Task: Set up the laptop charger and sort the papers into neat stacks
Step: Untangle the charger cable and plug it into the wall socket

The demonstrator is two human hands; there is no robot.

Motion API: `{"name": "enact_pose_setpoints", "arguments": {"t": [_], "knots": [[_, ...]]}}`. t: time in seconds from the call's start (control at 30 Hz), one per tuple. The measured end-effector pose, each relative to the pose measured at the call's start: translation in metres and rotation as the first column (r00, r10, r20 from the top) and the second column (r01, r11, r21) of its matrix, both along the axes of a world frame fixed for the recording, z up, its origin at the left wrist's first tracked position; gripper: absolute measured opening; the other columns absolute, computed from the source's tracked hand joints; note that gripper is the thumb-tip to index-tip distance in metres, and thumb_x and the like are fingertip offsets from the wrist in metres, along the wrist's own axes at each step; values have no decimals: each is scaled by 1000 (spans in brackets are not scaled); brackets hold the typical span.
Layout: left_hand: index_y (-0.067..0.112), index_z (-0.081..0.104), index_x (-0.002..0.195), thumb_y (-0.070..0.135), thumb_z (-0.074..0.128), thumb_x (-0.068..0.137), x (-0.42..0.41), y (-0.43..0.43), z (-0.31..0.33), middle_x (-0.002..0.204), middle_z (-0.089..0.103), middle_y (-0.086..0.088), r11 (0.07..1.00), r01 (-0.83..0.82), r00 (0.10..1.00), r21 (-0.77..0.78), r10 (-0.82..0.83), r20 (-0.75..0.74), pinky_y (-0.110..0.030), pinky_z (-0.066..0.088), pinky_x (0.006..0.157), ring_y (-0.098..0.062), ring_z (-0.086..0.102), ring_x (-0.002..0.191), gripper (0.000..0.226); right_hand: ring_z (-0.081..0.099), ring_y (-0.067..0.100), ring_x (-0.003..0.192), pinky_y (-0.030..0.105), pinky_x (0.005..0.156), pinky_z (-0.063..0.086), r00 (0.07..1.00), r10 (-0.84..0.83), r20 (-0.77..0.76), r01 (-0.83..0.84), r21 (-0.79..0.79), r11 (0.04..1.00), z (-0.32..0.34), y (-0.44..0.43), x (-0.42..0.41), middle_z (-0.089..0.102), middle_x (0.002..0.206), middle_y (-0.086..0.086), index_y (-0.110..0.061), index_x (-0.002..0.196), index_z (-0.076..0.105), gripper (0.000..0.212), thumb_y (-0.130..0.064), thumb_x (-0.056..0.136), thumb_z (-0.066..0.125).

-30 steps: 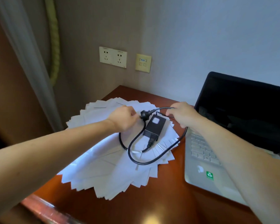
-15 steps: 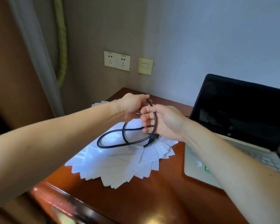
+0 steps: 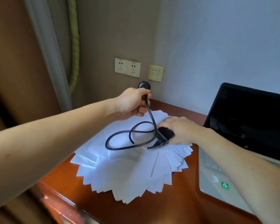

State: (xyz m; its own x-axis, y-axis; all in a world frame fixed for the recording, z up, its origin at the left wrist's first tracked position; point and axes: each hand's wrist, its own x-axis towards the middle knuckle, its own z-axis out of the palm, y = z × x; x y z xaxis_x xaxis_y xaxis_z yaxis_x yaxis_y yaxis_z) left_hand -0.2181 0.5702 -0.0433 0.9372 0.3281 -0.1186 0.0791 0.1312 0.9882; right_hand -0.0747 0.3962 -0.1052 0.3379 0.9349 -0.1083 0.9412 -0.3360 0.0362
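Gripping the cable (image 3: 151,117) just under its plug (image 3: 143,85), the left hand (image 3: 132,102) hangs below the wall socket (image 3: 127,67); right hand (image 3: 183,131) fingers clamp the adapter (image 3: 166,133) atop the fanned papers (image 3: 132,175). Likely fault: looped slack dragging sheets off the tabletop (image 3: 176,204).

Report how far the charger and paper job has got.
Nothing finished. In hand: left hand grips the plug, held up below the wall sockets; right hand holds the charger brick. Left: plugging in, connecting the laptop, stacking the fanned papers.
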Motion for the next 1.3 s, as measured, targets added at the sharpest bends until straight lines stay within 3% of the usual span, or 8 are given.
{"name": "enact_pose_setpoints", "arguments": {"t": [0.2, 0.43, 0.8, 0.9, 0.97, 1.03, 1.13, 1.3], "knots": [[17, 47, 77, 25, 37, 109, 25, 6, 21, 50, 34, 3, 997, 3, 988, 72, -14, 152, -23, 21, 45, -15, 25, 47, 35, 58, 26, 99, 46, 82, 53, 958, -266, -107, 281, 166, 945, 28, 13, 47, 55, 106, -4, -28, 118, 55, 55, -51, 72, 76], [17, 45, 85, 27, 36, 111, 65, 32, 21, 65, 24, 1, 947, -7, 993, 320, -30, 111, -24, 25, 47, -15, 24, 52, 29, 59, 29, 96, 37, 81, 52, 793, -608, -39, 608, 116, 786, 15, 34, 94, 58, 111, 7, -18, 117, 51, 41, -35, 85, 71], [14, 56, 90, 26, 35, 111, 101, 56, -24, 72, 42, 0, 863, 20, 999, 504, 6, -49, -24, 36, 56, -15, 39, 61, 32, 60, 24, 95, 31, 76, 50, 744, -667, 39, 668, -59, 742, -11, 33, 123, 63, 112, 3, -19, 115, 60, 32, -41, 92, 60], [16, 64, 99, 27, 35, 112, 101, 55, -28, 78, 50, 2, 834, 39, 999, 551, -12, -52, -20, 40, 59, -10, 46, 60, 33, 62, 32, 96, 39, 80, 54, 784, -615, -85, 617, 229, 753, -1, 46, 115, 67, 104, 8, -14, 102, 65, 29, -39, 91, 55], [16, 65, 103, 26, 35, 112, 102, 55, -30, 77, 52, 2, 822, 45, 999, 568, -30, -35, -22, 40, 61, -9, 47, 61, 32, 64, 31, 90, 43, 79, 54, 783, -441, -438, 616, 446, 649, 16, 67, 98, 70, 92, 11, -9, 90, 68, 38, -41, 96, 49], [15, 63, 104, 24, 36, 112, 104, 55, -32, 78, 53, 1, 824, 58, 998, 563, -57, -19, -25, 40, 62, -12, 46, 64, 30, 66, 23, 89, 40, 79, 56, 563, -175, -808, 730, 387, 564, 36, 93, 76, 73, 92, 6, -15, 89, 71, 41, -47, 99, 47], [18, 60, 96, 24, 36, 112, 104, 58, -33, 81, 55, 0, 815, 88, 995, 572, -93, -21, -24, 43, 61, -13, 47, 67, 29, 61, 15, 67, 30, 69, 53, 301, 43, -953, 793, 275, 544, 48, 121, 59, 68, 87, 6, -13, 100, 71, 34, -42, 100, 53], [14, 66, 107, 33, 36, 110, 109, 86, -27, 93, 63, -2, 772, 142, 979, 620, -19, -201, -25, 43, 63, -15, 56, 76, 36, 49, 15, 63, 29, 60, 45, 208, 119, -971, 873, 240, 425, 39, 154, 68, 59, 71, 2, -10, 93, 74, 27, -35, 93, 67]]}}
